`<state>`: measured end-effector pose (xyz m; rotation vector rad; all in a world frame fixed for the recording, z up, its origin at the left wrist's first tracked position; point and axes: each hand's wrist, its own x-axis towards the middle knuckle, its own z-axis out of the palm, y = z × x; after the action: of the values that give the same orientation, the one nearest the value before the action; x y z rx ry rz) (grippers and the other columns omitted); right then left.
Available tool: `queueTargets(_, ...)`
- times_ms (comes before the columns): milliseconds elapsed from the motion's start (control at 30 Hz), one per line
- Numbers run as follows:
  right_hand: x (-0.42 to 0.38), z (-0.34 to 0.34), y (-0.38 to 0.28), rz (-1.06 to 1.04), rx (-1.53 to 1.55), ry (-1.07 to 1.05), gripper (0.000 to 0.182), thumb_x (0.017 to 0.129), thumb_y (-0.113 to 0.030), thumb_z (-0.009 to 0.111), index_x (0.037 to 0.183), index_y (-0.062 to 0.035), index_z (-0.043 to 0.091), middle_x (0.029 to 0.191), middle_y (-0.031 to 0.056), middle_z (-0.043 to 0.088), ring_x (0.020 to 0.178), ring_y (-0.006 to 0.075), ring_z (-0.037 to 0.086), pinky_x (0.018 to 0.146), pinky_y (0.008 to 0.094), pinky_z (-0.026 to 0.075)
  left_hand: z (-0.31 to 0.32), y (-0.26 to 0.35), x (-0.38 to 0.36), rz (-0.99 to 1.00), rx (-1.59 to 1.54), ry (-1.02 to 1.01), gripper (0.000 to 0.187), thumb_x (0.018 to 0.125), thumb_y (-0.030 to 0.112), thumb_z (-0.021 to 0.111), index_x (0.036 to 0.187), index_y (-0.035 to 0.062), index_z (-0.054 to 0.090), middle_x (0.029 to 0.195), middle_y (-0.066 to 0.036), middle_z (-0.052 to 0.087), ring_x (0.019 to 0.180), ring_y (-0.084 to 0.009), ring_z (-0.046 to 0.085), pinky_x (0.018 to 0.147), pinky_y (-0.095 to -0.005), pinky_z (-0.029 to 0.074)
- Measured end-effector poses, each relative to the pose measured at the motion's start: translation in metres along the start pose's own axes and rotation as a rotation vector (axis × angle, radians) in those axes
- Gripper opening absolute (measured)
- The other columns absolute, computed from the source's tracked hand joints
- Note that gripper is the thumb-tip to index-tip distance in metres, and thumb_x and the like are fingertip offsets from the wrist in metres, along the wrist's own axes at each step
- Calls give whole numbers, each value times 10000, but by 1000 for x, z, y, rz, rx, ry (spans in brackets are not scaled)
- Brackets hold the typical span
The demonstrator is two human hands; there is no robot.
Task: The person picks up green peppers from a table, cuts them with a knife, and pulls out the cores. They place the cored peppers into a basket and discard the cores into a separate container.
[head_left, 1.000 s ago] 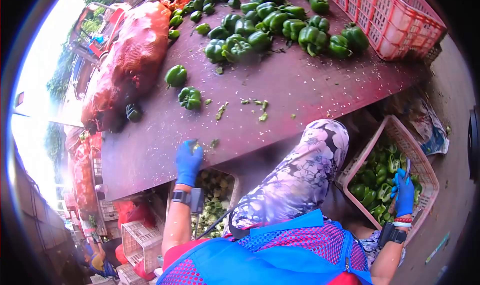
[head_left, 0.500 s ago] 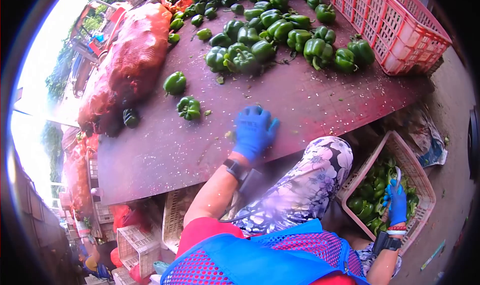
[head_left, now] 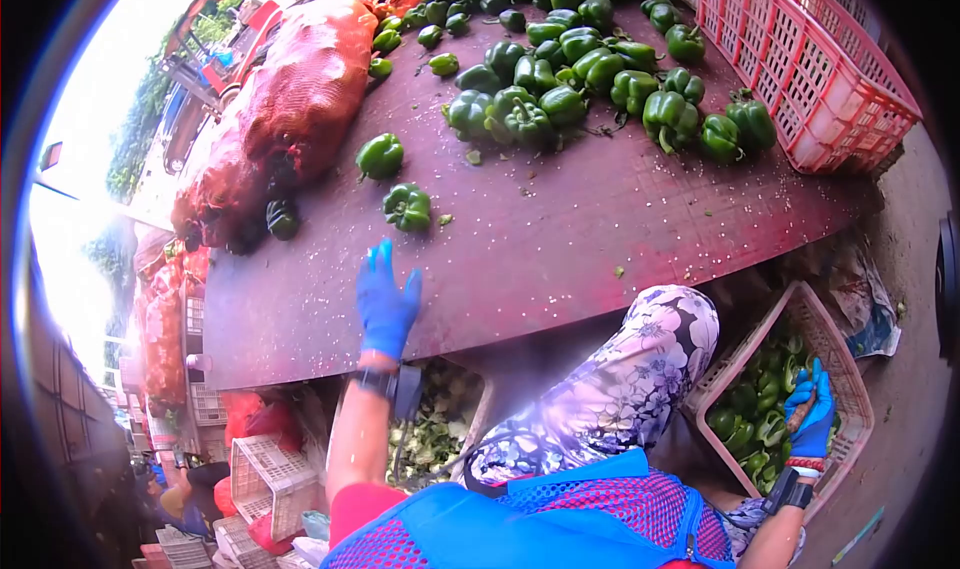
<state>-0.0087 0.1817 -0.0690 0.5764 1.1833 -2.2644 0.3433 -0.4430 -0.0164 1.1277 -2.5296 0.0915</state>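
My left hand [head_left: 387, 301], in a blue glove, is over the near left part of the dark red table [head_left: 520, 289], fingers apart and holding nothing. Just beyond its fingertips lies a green pepper [head_left: 407, 207], with another pepper [head_left: 380, 156] behind it. My right hand [head_left: 812, 414], also gloved in blue, is at the lower right over a pink crate [head_left: 858, 424] of green peppers [head_left: 740, 409]. Its fingers are closed round a brownish handle-like object [head_left: 798, 412]. A large heap of green peppers [head_left: 530, 119] covers the table's far side.
A full red mesh sack [head_left: 300, 89] lies on the table's left edge. At the back right stands a red plastic crate [head_left: 800, 79]. Below the near edge is a crate of green scraps [head_left: 440, 409]. Another person's arm [head_left: 172, 469] shows at lower left, near white crates [head_left: 270, 479].
My left hand has moved left across the table and its fingers have spread. My right hand has stayed over the pink crate and turned a little. The whole view has shifted slightly.
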Motion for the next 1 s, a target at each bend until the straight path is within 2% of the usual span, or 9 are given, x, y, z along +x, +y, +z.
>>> queueTargets(67,0,-17,0,47,22,12,397,1017,-317,579,1309,-50,594,1045,74,668,690,49,596,544,171,497,26,16,53,56,72,32,857,785,324,764,1500,90,355,1410,-289,472,1311,-434,449,1147,-475,329)
queueTargets(267,-22,-30,-2,-2,56,113,335,1013,-282,589,1216,-17,622,1017,75,678,656,53,587,531,184,486,93,-26,154,-274,-146,-2,640,744,159,762,1302,54,465,1165,-222,618,990,-410,656,894,-456,547)
queueTargets(367,-23,-12,1,-47,1,125,300,1009,-266,596,1169,-14,632,946,54,669,624,47,549,520,182,456,80,-36,147,-551,-1056,-48,486,766,105,727,1202,59,517,1111,-186,644,864,-369,690,791,-434,612)
queueTargets(433,-20,-7,3,-81,-86,102,283,1006,-260,601,1139,-12,636,897,35,658,605,44,519,514,184,434,48,-7,127,-641,-1537,-232,469,840,86,670,1282,31,523,1236,-222,615,1043,-412,658,848,-468,618)
queueTargets(600,-30,36,13,-162,-250,-55,233,981,-208,622,1163,-63,606,989,75,667,676,86,550,531,215,452,-7,131,84,-700,-2052,-799,572,922,154,621,1426,-28,424,1338,-267,555,1226,-474,561,901,-462,602)
queueTargets(700,-53,70,11,-163,-401,-252,515,928,-232,685,1372,-27,524,933,51,671,644,94,579,567,236,484,-15,227,65,-513,-1936,-1076,557,940,211,619,1409,-34,442,1346,-273,548,1235,-477,554,906,-441,600)
queueTargets(733,-62,80,9,-177,-441,-251,575,925,-235,689,1413,-8,485,914,45,665,648,93,582,575,238,484,-35,269,63,-415,-1937,-1235,373,971,142,584,1322,27,527,1228,-163,637,1136,-325,645,890,-448,587)
queueTargets(833,-77,93,4,-236,-470,-197,627,916,-208,698,1452,2,451,893,3,642,650,62,533,586,226,455,-37,368,41,-230,-1887,-1459,396,941,114,621,1316,37,521,1150,-116,647,1037,-253,653,890,-402,585)
queueTargets(1000,-84,80,-7,-1115,-1124,169,569,894,-92,630,1439,-37,473,1094,171,652,861,308,645,779,382,526,-41,498,-18,12,-1784,-1721,316,915,110,647,1215,19,603,1110,-99,656,981,-207,667,855,-379,592)
